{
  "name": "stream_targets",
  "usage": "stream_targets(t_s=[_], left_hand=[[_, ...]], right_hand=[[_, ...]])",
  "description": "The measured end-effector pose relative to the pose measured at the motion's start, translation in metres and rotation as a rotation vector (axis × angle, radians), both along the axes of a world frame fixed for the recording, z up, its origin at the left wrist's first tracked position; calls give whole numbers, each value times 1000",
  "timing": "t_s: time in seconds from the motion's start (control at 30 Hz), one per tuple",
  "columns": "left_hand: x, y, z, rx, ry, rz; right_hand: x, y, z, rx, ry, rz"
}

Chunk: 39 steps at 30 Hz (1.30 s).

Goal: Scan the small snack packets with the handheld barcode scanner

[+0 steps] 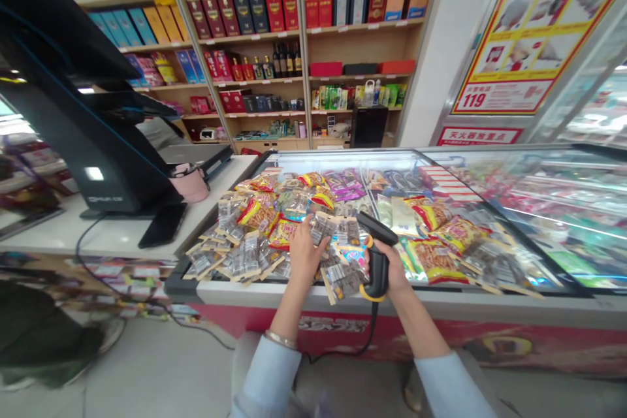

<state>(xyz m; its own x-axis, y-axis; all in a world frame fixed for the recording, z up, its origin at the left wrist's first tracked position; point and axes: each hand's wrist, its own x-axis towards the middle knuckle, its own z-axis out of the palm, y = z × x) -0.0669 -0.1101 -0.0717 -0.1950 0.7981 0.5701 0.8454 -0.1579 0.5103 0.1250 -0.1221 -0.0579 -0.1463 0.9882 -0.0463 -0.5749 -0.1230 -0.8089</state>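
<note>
My right hand is wrapped round the grip of a black and yellow barcode scanner, whose head points left over the packets. A clear snack packet with a tan top strip is between the thumb and fingers of my left hand. More clear packets with dark contents lie just below and between both hands. To the left of my left hand is a red and yellow snack bag. Similar red and yellow bags lie to the right of the scanner.
The packets are spread on the glass top of a chest freezer. On the white counter at left stand a checkout screen, a pink cup and a phone. The scanner's cable hangs down. Shelves of boxes rise behind.
</note>
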Motion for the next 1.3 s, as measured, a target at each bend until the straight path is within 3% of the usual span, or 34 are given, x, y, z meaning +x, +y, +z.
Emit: stream_targets(t_s=[0.13,0.27,0.53,0.97,1.3], left_hand=[[0,-4,5,88,-166,-60],[-6,-7,7,183,-244,24],[-17,-5,2,203,-277,110],[-19,0,-9,213,-207,121],[-17,0,-8,223,-198,96]], right_hand=[[-1,0,-1,17,-6,18],[1,-2,-5,22,-13,65],[3,-5,-6,28,-125,227],[4,-6,-6,39,-109,231],[5,-6,-9,69,-133,252]])
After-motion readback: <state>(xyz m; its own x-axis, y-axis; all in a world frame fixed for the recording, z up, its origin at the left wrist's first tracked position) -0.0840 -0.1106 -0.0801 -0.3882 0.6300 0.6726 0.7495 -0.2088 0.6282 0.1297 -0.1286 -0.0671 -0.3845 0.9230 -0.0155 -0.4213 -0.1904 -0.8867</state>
